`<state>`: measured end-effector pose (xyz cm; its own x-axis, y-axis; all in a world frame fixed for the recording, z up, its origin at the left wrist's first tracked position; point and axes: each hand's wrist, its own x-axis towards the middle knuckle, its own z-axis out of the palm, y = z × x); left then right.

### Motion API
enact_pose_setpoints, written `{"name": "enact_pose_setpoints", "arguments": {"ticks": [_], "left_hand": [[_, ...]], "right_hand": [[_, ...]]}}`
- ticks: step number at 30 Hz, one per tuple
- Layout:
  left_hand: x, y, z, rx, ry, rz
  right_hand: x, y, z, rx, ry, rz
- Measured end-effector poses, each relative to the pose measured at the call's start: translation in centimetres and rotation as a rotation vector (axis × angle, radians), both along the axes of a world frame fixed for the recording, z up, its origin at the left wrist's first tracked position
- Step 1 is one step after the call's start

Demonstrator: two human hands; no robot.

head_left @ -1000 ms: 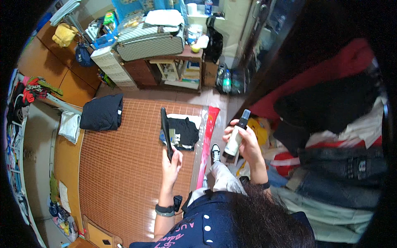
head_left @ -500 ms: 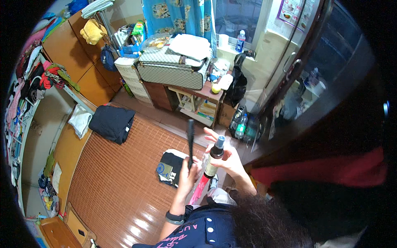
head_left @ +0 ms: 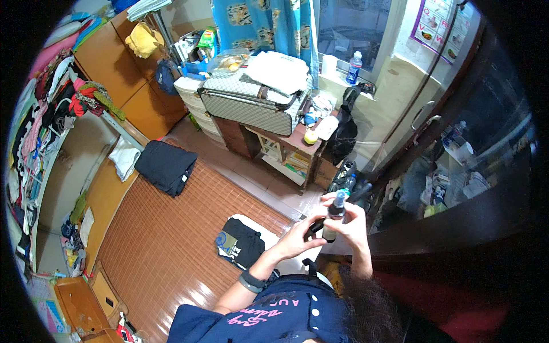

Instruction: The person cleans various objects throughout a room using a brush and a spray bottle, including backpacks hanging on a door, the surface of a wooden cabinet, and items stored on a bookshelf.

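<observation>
My right hand (head_left: 355, 226) is closed round a dark spray bottle (head_left: 337, 212) with a pale label and a bluish clear cap, held upright before my body. Right beside it, my left hand (head_left: 300, 237) is closed on a slim black comb-like thing (head_left: 315, 227); its far part passes behind the bottle and its exact kind does not show. The left fingers come up close to the bottle's lower part. Below and left of my hands, a folded black shirt (head_left: 243, 243) with a printed patch rests partly on something white.
A brown woven mat (head_left: 166, 246) covers the bed, with folded dark clothes (head_left: 166, 167) at its far edge. A checked suitcase (head_left: 249, 106) stands on a wooden cabinet (head_left: 234, 137). Clothes hang along the left. A dark glass-fronted door (head_left: 446, 166) rises on my right.
Both hands have moved right and closer together. The black comb-like thing has gone from upright to slanting behind the bottle. My view has turned; the pink strip below the bottle no longer shows.
</observation>
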<state>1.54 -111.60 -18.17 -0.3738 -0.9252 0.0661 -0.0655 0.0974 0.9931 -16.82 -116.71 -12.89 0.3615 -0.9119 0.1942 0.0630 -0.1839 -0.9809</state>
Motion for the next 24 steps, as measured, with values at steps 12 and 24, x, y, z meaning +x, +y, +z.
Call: {"name": "enact_pose_setpoints", "arguments": {"ticks": [12, 24], "left_hand": [[-5.0, -9.5, 0.6, -0.214, -0.2, -0.219], [-2.9, -23.0, -0.5, -0.159, 0.05, -0.707]], "right_hand": [[-2.8, -2.4, -0.5, -0.021, 0.068, -0.413], [0.6, -10.9, 0.4, -0.064, -0.149, -0.791]]}}
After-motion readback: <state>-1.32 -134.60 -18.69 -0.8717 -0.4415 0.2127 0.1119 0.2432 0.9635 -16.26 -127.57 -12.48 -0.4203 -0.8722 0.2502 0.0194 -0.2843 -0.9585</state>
